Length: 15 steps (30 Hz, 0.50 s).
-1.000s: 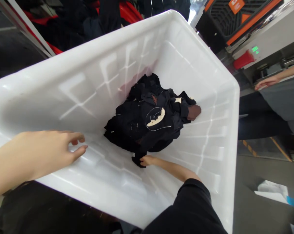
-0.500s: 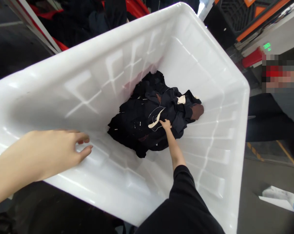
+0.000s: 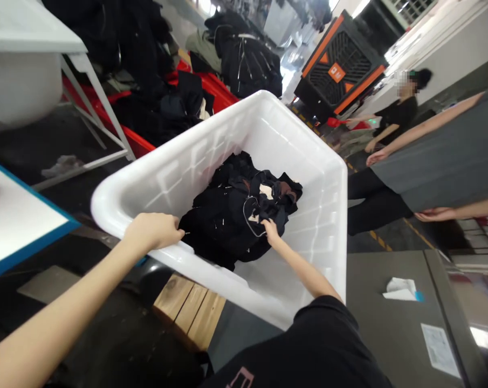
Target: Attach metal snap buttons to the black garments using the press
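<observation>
L hand [image 3: 152, 230] clamped over the near rim of the white bin [image 3: 328, 231], fingers hooked inside. R hand [image 3: 270, 229] is down in the bin, on the pile of dark clothes [image 3: 223, 210], fingertips bent into the cloth. Pinched or not, can't tell. Pile lies on the bin floor, ahead of & below both hands, stretched near-left to far-right. R hand's the 1 touching it; L sits just beside its near end.

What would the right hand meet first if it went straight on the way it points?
The pile of dark clothes: the right hand points into the white bin and seems to touch the pile. Past it would come the bin's far wall, though depth is unclear.
</observation>
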Tool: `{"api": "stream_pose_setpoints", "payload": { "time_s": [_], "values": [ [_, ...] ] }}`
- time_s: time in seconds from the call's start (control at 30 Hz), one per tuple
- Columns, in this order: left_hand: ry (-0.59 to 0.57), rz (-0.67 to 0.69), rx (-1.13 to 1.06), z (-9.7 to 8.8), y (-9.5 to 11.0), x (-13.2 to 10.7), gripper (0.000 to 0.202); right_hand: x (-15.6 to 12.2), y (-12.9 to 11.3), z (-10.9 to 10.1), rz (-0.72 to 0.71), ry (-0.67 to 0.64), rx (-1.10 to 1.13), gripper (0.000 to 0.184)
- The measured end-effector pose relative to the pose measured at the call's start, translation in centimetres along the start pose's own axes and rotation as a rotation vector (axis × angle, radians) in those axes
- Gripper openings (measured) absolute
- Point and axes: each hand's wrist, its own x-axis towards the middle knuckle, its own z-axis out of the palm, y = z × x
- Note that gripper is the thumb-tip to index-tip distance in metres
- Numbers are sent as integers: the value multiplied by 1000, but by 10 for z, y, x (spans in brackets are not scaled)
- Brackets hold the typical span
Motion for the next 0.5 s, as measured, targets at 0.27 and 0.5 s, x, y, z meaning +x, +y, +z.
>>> {"api": "stream_pose_setpoints", "payload": {
  "time_s": [0.27,0.5],
  "values": [
    [314,53,-84,-4,10,-37,35,-115,-128,-174,-318,270,69,20],
    [548,289,-172,-8,70,-100,49,-242,-240,-261,-702,478,538,5]
  ]
}}
